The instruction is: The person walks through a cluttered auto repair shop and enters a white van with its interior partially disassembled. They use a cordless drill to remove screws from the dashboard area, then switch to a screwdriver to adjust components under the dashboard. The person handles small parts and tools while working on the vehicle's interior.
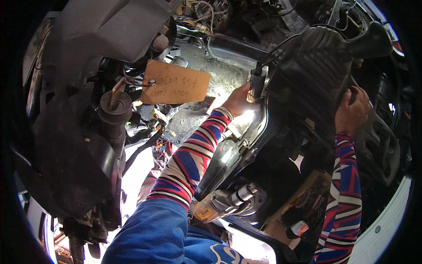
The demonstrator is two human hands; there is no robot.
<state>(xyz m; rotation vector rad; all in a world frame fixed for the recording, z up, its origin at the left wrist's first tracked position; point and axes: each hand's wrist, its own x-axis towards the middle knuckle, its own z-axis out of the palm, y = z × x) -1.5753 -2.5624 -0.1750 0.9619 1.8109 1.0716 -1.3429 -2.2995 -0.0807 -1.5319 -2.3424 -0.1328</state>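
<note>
My left hand (238,100) is closed around the lower part of a black cylindrical lamp (258,82), held upright with a cable running from its top. Bright light falls on the metal floor just below the fingers. To the right, my right hand (353,111) has its fingers curled against the edge of a black plastic console (381,145); part of the grip is hidden. Beside it stands a ribbed black rubber gear lever boot (314,59) with a dark knob (372,42).
A yellow and black power drill (220,203) lies near my body. A brown cardboard tag (176,82) hangs by wire near a round grey cap (115,107). Loose wires (163,148) spread at left. A cardboard box (273,226) holding small items sits low right. Large dark plastic panels (101,31) stand left.
</note>
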